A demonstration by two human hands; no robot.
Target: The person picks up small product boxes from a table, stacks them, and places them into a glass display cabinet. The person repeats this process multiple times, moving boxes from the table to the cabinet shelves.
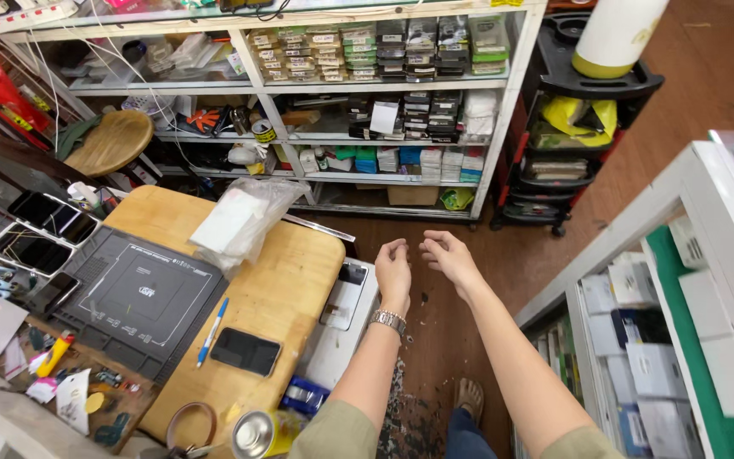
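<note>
Bare left hand [393,270] and right hand [447,255] perhaps pinch something unseen.

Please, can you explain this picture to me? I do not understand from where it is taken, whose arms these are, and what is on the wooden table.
There is one picture, taken by a camera worn on a person's head and looking down. The two bare arms belong to that person. The left hand, with a wristwatch, and the right hand are stretched out over the brown floor, fingers loosely curled. They seem to hold nothing, though something very small between the fingertips could not be seen.

To the left is a wooden table. On it lie a dark work mat, a black phone, a blue pen and a clear plastic bag. Behind stand white shelves full of small boxes.
</note>
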